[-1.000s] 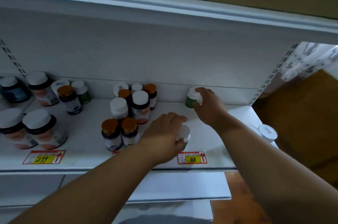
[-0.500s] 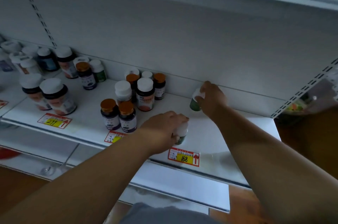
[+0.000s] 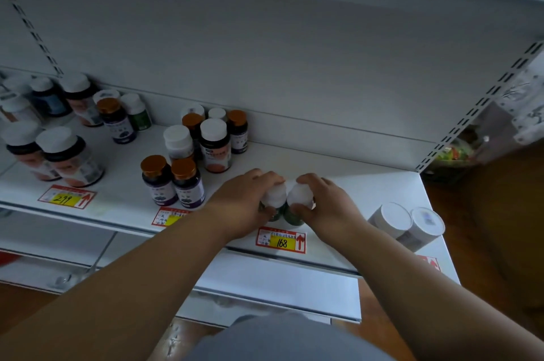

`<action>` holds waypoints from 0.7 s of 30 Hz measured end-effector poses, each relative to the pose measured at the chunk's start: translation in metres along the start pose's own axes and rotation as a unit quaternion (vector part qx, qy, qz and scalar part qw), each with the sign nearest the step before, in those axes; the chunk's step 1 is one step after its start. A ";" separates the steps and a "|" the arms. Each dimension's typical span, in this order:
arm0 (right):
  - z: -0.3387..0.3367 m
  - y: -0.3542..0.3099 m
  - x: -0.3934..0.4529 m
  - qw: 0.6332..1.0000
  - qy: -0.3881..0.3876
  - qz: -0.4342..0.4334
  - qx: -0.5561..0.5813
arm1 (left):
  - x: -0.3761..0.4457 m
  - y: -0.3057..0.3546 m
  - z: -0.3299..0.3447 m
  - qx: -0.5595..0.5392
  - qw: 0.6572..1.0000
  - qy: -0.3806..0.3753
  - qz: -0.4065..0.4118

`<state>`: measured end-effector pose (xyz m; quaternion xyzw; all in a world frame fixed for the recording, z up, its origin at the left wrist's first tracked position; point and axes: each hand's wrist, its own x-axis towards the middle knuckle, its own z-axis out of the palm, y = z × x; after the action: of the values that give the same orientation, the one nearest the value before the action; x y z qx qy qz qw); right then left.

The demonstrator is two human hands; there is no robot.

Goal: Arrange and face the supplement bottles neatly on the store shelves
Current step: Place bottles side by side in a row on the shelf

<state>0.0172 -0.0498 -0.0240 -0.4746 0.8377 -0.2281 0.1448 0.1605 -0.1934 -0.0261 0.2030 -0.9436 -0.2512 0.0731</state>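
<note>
Left hand (image 3: 245, 201) fingers curled round the left green bottle (image 3: 273, 201), right hand (image 3: 319, 204) curled round the right green bottle (image 3: 297, 204). Both sit lower centre of frame, caps touching, at the shelf (image 3: 338, 172) front edge just behind the 168 price tag (image 3: 281, 240). Likely squaring the pair over its tag. Labels hidden by fingers, so facing can't be checked. Two white tubs (image 3: 407, 223) at lower right: labels unreadable.

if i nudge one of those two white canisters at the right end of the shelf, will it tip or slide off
The white canisters look wide for their height with flat lids, so sliding seems likelier than tipping. They stand right at the shelf front edge, so a forward nudge could drop one. Weight cannot be judged.
</note>
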 end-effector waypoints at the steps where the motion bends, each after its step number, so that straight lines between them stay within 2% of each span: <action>1: 0.001 -0.001 0.001 1.000 0.008 0.000 0.004 | -0.001 -0.001 0.001 -0.001 1.000 0.005 -0.001; 5: 0.004 0.000 0.002 1.000 0.024 0.001 0.016 | -0.002 -0.002 0.004 0.000 1.000 0.023 0.004; 13: 0.001 0.000 0.001 0.999 -0.006 -0.022 0.024 | -0.017 0.000 0.005 0.015 0.997 0.068 0.022; 21: 0.004 -0.010 -0.001 1.000 0.004 0.018 0.011 | -0.022 0.004 -0.001 0.026 0.999 0.045 0.012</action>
<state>0.0269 -0.0547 -0.0218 -0.4572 0.8440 -0.2363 0.1511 0.1793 -0.1817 -0.0242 0.2046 -0.9479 -0.2165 0.1129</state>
